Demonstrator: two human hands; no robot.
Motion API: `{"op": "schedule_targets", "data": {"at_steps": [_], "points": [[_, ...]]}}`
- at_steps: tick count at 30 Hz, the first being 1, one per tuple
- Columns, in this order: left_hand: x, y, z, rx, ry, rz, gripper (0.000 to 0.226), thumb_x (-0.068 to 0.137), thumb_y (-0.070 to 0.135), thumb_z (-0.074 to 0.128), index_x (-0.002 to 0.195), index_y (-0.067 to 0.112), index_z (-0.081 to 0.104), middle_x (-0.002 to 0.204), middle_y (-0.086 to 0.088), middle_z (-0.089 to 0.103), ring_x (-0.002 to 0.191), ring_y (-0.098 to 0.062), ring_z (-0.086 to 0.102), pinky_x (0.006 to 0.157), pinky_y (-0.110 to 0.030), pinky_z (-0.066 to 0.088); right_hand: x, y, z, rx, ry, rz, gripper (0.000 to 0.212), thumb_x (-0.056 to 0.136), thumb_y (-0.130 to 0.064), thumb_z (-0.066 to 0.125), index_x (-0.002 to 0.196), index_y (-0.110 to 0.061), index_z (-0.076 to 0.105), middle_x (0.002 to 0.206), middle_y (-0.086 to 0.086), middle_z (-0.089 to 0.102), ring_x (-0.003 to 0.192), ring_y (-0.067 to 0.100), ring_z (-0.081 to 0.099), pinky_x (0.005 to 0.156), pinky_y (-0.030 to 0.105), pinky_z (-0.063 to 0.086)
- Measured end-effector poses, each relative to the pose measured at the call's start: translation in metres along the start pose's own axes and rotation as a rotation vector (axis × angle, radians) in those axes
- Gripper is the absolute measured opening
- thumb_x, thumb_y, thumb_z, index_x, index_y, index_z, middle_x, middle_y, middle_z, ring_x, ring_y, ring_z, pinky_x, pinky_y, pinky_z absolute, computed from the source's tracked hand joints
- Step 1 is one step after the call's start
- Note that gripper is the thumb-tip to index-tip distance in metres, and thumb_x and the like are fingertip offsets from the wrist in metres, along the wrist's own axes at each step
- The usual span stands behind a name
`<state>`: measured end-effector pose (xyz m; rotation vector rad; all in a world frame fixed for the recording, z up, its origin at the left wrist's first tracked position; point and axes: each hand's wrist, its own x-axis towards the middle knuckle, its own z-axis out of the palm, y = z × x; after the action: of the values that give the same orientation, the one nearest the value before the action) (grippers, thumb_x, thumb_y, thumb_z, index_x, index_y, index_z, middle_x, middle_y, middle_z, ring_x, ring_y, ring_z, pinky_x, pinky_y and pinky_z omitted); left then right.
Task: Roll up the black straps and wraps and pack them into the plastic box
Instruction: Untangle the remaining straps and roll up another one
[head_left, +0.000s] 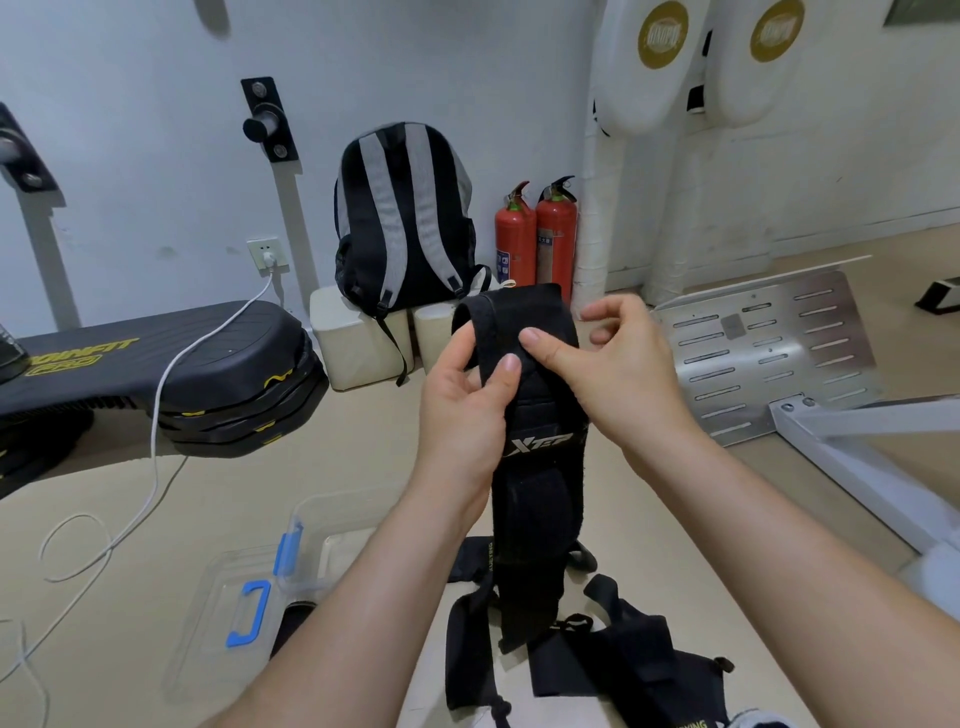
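You're facing a grey-and-black backpack (402, 218) that's sitting on pale blocks (353, 343) and leaning against the wall. Just right of it, two red fire extinguishers (557, 239) are standing side by side. On your left a black step platform (156, 358) is showing yellow lettering. A white cable (156, 415) is running from the wall socket (267, 257) over it and looping on the floor. A black wall mount (267, 119) is sticking out above the socket. On your right a slotted metal plate (769, 353) is sitting by a white frame (857, 421), and two white pads (641, 78) with gold logos are hanging above.

Left hand (462, 410) and right hand (623, 364) hold a black wrap (540, 478) hanging above loose straps (628, 654)
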<state>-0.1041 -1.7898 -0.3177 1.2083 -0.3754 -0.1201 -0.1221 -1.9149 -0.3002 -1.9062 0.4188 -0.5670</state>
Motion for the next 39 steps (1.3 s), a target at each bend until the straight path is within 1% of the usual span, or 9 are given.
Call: {"op": "schedule_targets", "data": {"at_steps": [4, 9, 14, 19, 23, 26, 29, 35, 39], "points": [[0.001, 0.003, -0.001, -0.04, 0.006, -0.037, 0.04, 0.096, -0.01, 0.046, 0.117, 0.02, 0.063, 0.099, -0.006, 0.076, 0.095, -0.025, 0.072, 0.075, -0.035, 0.058, -0.006, 0.0, -0.004, 0.396, -0.409, 0.189, 0.031, 0.091, -0.041, 0.067, 0.101, -0.012, 0.073, 0.093, 0.005, 0.077, 0.083, 0.017, 0.073, 0.062, 0.024, 0.054], [0.002, 0.005, 0.001, -0.024, -0.004, -0.103, 0.026, 0.093, -0.006, 0.048, 0.109, 0.009, 0.063, 0.088, -0.006, 0.072, 0.082, -0.021, 0.069, 0.066, -0.029, 0.057, -0.007, -0.002, -0.004, 0.585, -0.345, 0.113, 0.017, 0.094, -0.024, 0.065, 0.101, -0.011, 0.073, 0.093, 0.012, 0.076, 0.082, 0.023, 0.073, 0.072, 0.035, 0.06], [0.001, 0.001, 0.003, 0.074, 0.014, -0.119, 0.031, 0.099, 0.033, 0.055, 0.113, 0.009, 0.068, 0.098, -0.011, 0.075, 0.094, -0.024, 0.073, 0.079, -0.033, 0.059, -0.01, -0.003, 0.0, 0.499, -0.343, -0.029, 0.016, 0.095, -0.007, 0.062, 0.094, -0.018, 0.074, 0.09, 0.004, 0.077, 0.085, 0.017, 0.073, 0.076, 0.03, 0.06], [0.004, 0.002, 0.004, 0.119, 0.131, -0.032, 0.027, 0.103, 0.029, 0.048, 0.103, 0.015, 0.071, 0.097, -0.007, 0.076, 0.094, -0.021, 0.073, 0.08, -0.032, 0.059, -0.011, -0.004, 0.006, 0.248, -0.32, -0.201, 0.023, 0.099, -0.016, 0.056, 0.097, -0.036, 0.066, 0.095, -0.013, 0.073, 0.094, 0.001, 0.069, 0.083, 0.017, 0.053], [0.009, 0.005, 0.0, 0.079, 0.216, -0.051, 0.024, 0.1, 0.024, 0.055, 0.087, 0.017, 0.073, 0.093, -0.012, 0.076, 0.087, -0.023, 0.072, 0.078, -0.035, 0.059, -0.011, 0.002, 0.007, 0.335, -0.418, -0.05, 0.018, 0.097, -0.02, 0.06, 0.115, -0.023, 0.063, 0.106, -0.004, 0.073, 0.099, 0.011, 0.07, 0.087, 0.028, 0.057], [0.01, 0.01, -0.004, -0.038, 0.139, -0.206, 0.015, 0.094, 0.019, 0.063, 0.097, 0.009, 0.074, 0.097, -0.015, 0.076, 0.087, -0.025, 0.073, 0.074, -0.033, 0.06, -0.016, 0.002, 0.012, 0.258, -0.327, -0.18, 0.024, 0.097, -0.01, 0.058, 0.118, -0.021, 0.058, 0.11, -0.006, 0.07, 0.103, 0.007, 0.067, 0.092, 0.028, 0.054], [0.012, 0.009, -0.004, -0.045, 0.141, -0.163, 0.013, 0.092, 0.015, 0.066, 0.101, 0.008, 0.074, 0.099, -0.015, 0.075, 0.092, -0.027, 0.073, 0.079, -0.037, 0.06, -0.017, 0.0, 0.017, 0.306, -0.318, -0.197, 0.026, 0.098, -0.007, 0.054, 0.12, -0.021, 0.057, 0.115, -0.004, 0.069, 0.108, 0.007, 0.065, 0.097, 0.029, 0.051], [0.022, 0.01, -0.01, -0.038, 0.386, -0.092, 0.013, 0.096, 0.021, 0.063, 0.095, 0.012, 0.072, 0.099, -0.012, 0.076, 0.096, -0.028, 0.072, 0.085, -0.043, 0.059, -0.007, 0.009, 0.003, 0.337, -0.671, 0.046, 0.021, 0.096, -0.009, 0.061, 0.116, -0.01, 0.067, 0.111, 0.011, 0.073, 0.099, 0.02, 0.071, 0.081, 0.029, 0.057], [0.015, 0.014, -0.012, 0.165, -0.017, -0.258, 0.028, 0.092, 0.023, 0.066, 0.119, 0.017, 0.063, 0.106, -0.007, 0.074, 0.096, -0.024, 0.072, 0.079, -0.039, 0.06, -0.003, 0.013, 0.01, 0.265, -0.304, -0.105, 0.014, 0.098, -0.012, 0.057, 0.1, -0.024, 0.066, 0.097, 0.0, 0.073, 0.088, 0.012, 0.071, 0.076, 0.032, 0.056]]}}
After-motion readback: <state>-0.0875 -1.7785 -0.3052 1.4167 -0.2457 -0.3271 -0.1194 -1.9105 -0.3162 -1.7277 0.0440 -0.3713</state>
